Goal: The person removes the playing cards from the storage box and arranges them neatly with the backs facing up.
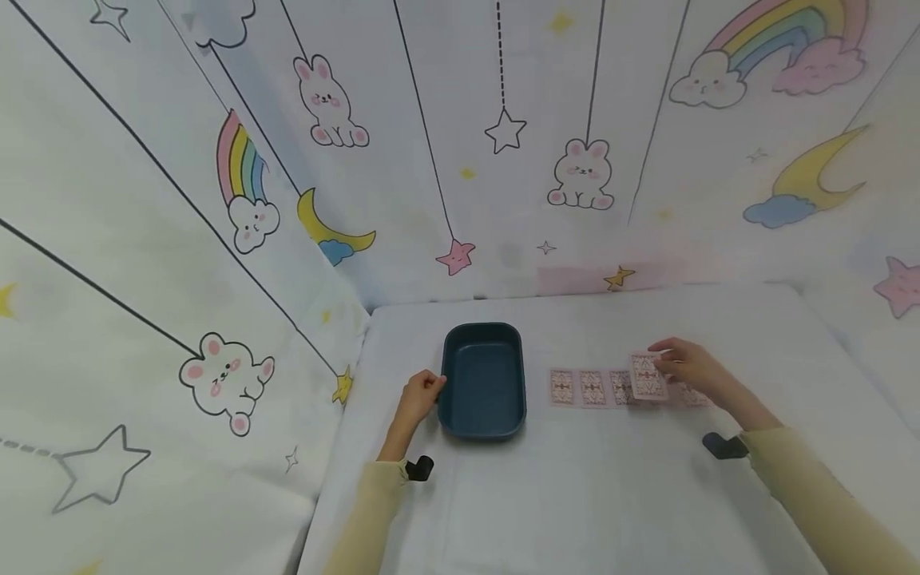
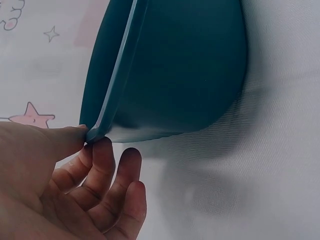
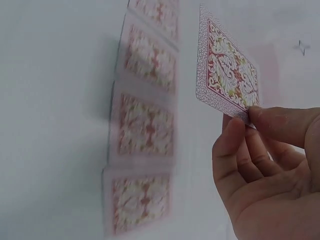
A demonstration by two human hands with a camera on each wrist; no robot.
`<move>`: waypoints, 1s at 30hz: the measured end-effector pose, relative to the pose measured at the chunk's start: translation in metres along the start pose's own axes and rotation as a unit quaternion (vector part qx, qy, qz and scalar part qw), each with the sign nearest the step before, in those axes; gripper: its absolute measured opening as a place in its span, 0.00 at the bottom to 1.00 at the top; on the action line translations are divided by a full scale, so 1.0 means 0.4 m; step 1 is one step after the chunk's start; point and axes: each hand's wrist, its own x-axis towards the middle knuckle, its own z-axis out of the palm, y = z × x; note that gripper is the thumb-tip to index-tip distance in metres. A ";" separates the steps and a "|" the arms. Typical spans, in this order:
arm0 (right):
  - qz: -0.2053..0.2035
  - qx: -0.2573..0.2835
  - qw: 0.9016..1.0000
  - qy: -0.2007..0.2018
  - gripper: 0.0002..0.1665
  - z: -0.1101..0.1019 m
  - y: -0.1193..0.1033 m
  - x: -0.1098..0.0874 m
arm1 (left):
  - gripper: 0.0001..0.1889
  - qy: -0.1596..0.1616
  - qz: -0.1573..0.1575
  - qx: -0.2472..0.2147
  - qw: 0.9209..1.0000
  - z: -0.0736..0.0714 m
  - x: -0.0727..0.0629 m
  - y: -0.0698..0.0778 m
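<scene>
My right hand [image 1: 693, 369] pinches a playing card [image 1: 649, 377] between thumb and fingers, its red patterned back showing. In the right wrist view the card [image 3: 232, 70] is tilted and raised above a row of face-down playing cards [image 3: 147, 125]. That row [image 1: 592, 388] lies on the white cloth, partly covered by the held card in the head view. At the left, my left hand [image 1: 421, 393] pinches the rim of a dark blue-green rectangular tray [image 1: 441, 411]. The left wrist view shows the thumb on top of the tray's rim [image 2: 112, 95] and fingertips below it.
White cloth [image 1: 575, 495] covers the table under the tray and cards. A white backdrop [image 1: 532, 216] with drawn bunnies, stars and rainbows rises behind the table and along its left side. Dark wrist cameras [image 1: 420, 469] sit at both sleeves.
</scene>
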 end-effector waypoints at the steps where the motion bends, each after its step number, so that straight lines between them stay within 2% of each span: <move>1: 0.005 -0.007 1.000 0.004 0.29 -0.004 0.011 -0.004 | 0.14 0.001 0.000 0.001 1.000 -0.004 0.002 -0.002; 8: 0.012 -0.027 1.000 0.010 0.30 -0.033 0.084 -0.006 | 0.15 0.012 0.002 0.008 1.000 -0.035 -0.004 -0.020; 14: 0.034 -0.016 0.999 0.003 0.33 -0.071 0.159 -0.016 | 0.14 0.016 -0.006 -0.002 1.000 -0.043 -0.010 -0.030; 17: 0.039 -0.021 0.999 -0.004 0.33 -0.089 0.191 -0.025 | 0.14 0.013 0.001 -0.003 1.000 -0.045 -0.012 -0.032; 23: 0.043 -0.048 0.998 -0.002 0.34 -0.119 0.215 -0.035 | 0.15 0.017 -0.002 -0.009 1.000 -0.052 -0.008 -0.034; 30: 0.080 -0.072 0.994 -0.012 0.33 -0.128 0.234 -0.033 | 0.15 0.015 -0.014 -0.001 1.000 -0.054 -0.023 -0.054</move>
